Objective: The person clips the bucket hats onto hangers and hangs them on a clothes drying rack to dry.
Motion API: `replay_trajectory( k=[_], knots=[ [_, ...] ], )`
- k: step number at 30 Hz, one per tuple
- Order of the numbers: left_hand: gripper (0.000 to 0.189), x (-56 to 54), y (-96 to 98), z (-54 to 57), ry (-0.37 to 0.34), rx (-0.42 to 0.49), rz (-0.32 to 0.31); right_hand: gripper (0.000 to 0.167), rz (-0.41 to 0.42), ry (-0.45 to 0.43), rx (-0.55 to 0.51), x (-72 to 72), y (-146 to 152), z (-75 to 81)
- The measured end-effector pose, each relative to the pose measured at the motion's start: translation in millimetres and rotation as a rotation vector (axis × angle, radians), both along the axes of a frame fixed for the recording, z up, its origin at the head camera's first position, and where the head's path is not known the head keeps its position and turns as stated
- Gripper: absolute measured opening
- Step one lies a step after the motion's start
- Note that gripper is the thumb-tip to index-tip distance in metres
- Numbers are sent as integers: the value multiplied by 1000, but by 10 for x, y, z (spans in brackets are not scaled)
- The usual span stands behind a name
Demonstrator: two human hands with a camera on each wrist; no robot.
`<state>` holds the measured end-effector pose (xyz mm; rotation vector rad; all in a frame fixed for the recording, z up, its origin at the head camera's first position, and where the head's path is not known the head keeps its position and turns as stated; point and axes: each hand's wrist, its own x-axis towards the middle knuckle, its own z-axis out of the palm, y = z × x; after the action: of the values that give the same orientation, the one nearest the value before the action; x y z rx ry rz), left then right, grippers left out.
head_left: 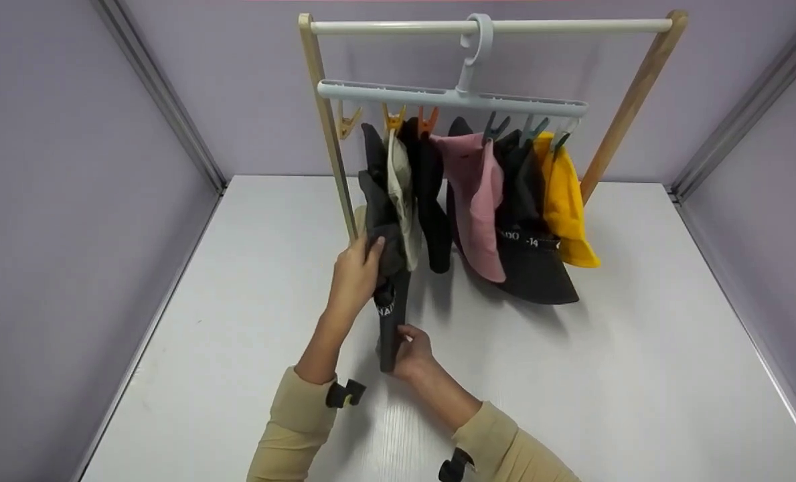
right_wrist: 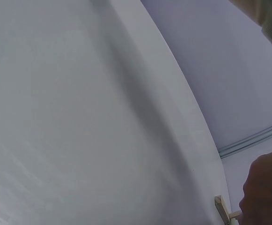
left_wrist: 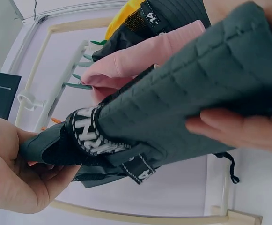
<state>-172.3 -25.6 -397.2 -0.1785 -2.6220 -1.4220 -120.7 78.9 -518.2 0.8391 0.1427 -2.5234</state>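
Both hands hold a dark grey bucket hat point(head_left: 391, 341) with a white-lettered black band, below the left end of the hanger. My left hand point(head_left: 356, 271) grips its crown, with the thumb on the near side. Lower down, my right hand point(head_left: 414, 355) pinches the brim. In the left wrist view the quilted brim point(left_wrist: 187, 89) stretches between the left hand point(left_wrist: 14, 173) and the right hand's fingers point(left_wrist: 248, 126). Just above hang a beige hat point(head_left: 401, 187) and a black hat point(head_left: 432, 207). Whether the held hat touches them is hidden.
A pale hanger point(head_left: 451, 98) hangs from a white rod point(head_left: 398, 27) on a wooden rack. Its clips hold a pink hat point(head_left: 481, 207), a dark banded hat point(head_left: 538, 274) and a yellow hat point(head_left: 568, 207). One peach clip point(head_left: 348, 124) holds nothing. White table point(head_left: 270, 268) lies below.
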Motion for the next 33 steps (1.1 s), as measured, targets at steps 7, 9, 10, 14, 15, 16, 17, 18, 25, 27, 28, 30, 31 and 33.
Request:
replay_trajectory(
  k=[7,9,10,14,15,16,17,18,25,27,28,30,31,33],
  knots=[
    [29,-35,-60,-19,-29,15,-44,9,-15,8,31,-33,14,-8],
    [31,-60,-108,-9,-32,13,-43,10,36,17,42,-52,9,3],
    [32,-76,-136,-4,-34,16,-41,10,63,22,54,-63,7,10],
    [34,-149,-245,24,-49,37,-23,11,133,47,105,-121,-4,41],
    [34,-164,-267,32,-56,40,-14,12,148,60,119,-135,-6,49],
    [34,-181,-286,34,-59,42,-3,12,159,64,133,-153,-10,58],
    [34,-195,-297,37,-60,42,9,12,171,73,143,-170,-13,65],
    [35,-207,-303,39,-62,42,23,13,181,82,153,-186,-15,70],
    [40,-277,-266,16,-64,202,132,16,235,99,219,-264,-53,85],
    [34,-301,-251,1,-40,237,154,16,244,95,240,-281,-60,80],
    [31,-313,-245,-7,-23,241,163,16,250,91,247,-290,-62,75],
    [28,-329,-235,-25,4,239,165,17,256,85,263,-310,-60,65],
    [27,-335,-229,-32,19,227,166,18,261,81,272,-323,-57,59],
    [27,-352,-218,-54,50,201,168,20,264,79,291,-351,-45,46]
  ],
)
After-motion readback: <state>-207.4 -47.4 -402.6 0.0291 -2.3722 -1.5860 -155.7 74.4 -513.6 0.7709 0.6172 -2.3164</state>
